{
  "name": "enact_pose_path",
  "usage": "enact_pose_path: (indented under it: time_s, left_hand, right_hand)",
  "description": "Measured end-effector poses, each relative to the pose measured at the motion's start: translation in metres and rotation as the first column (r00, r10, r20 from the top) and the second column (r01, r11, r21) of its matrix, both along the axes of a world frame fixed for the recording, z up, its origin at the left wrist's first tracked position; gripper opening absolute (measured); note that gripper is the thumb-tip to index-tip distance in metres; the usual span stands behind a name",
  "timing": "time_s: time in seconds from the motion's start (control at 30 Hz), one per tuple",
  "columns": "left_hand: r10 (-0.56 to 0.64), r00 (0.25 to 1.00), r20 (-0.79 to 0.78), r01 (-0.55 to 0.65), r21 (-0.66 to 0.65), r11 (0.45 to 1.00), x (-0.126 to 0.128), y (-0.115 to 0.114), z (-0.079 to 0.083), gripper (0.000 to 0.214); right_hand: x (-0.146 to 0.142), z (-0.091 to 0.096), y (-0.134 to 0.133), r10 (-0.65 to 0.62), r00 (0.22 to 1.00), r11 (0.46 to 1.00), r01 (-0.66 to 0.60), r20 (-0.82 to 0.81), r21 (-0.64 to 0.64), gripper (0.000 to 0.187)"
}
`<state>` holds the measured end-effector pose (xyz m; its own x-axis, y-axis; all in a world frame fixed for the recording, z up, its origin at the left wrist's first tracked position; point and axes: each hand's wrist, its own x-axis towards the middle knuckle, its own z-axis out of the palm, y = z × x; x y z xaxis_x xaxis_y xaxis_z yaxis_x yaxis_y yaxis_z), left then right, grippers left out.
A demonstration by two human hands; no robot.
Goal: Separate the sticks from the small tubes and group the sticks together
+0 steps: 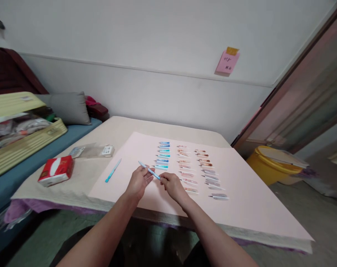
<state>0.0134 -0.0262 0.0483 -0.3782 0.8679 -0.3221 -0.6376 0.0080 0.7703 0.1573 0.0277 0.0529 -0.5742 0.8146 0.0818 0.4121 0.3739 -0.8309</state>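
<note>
The left hand (139,182) and right hand (172,185) sat close together, both pinched on a slim, smooth light-blue plastic pen (143,165) just above the matte pale-pink paper sheet (249,207) covering the cloth-draped bench (74,185). A second slim turquoise pen (113,170) lay on the sheet to the left, and a glossy red tissue pack (56,170) lay farther out. The held pen's near end was hidden by the right fingers. The columns of small pieces (185,167) beyond were too blurred to identify.
</note>
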Motion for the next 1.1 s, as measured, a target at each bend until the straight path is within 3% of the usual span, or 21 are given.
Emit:
enact_pose_path:
  time_s: [0.13, 0.23, 0.37, 0.63, 0.8, 0.97, 1.1]
  left_hand:
    - [0.025, 1.000, 0.014, -0.024, -0.022, 0.999, -0.001, -0.001, 0.004, 0.014]
    - [0.104, 0.993, -0.064, -0.107, -0.055, 0.993, -0.001, -0.003, 0.006, 0.025]
    - [0.188, 0.978, -0.088, -0.194, -0.066, 0.979, -0.003, -0.003, 0.009, 0.019]
    - [0.151, 0.986, -0.076, -0.150, 0.013, 0.989, -0.005, -0.001, 0.007, 0.019]
    - [0.253, 0.947, -0.196, -0.264, -0.033, 0.964, -0.008, 0.000, 0.004, 0.024]
    - [0.230, 0.969, -0.095, -0.226, 0.053, 0.973, -0.008, 0.000, 0.007, 0.026]
    - [0.221, 0.957, -0.188, -0.226, -0.004, 0.974, -0.007, 0.001, 0.006, 0.026]
  right_hand:
    - [-0.004, 0.005, -0.005, -0.019, 0.999, 0.996, 0.016, 0.035, 0.085, 0.022]
    - [-0.007, 0.006, -0.010, 0.002, 1.000, 0.992, -0.004, 0.011, 0.127, 0.022]
    - [-0.008, 0.003, -0.012, 0.020, 1.000, 0.998, -0.020, 0.001, 0.060, 0.021]
    - [-0.007, 0.000, -0.007, 0.004, 1.000, 1.000, -0.004, 0.010, -0.006, 0.021]
    - [-0.010, -0.001, -0.010, 0.033, 0.999, 0.999, -0.034, -0.013, -0.019, 0.021]
    - [-0.007, -0.004, -0.007, 0.029, 0.999, 0.999, -0.031, -0.034, -0.040, 0.021]
    - [-0.006, -0.004, -0.006, 0.021, 0.999, 0.999, -0.022, -0.031, -0.049, 0.021]
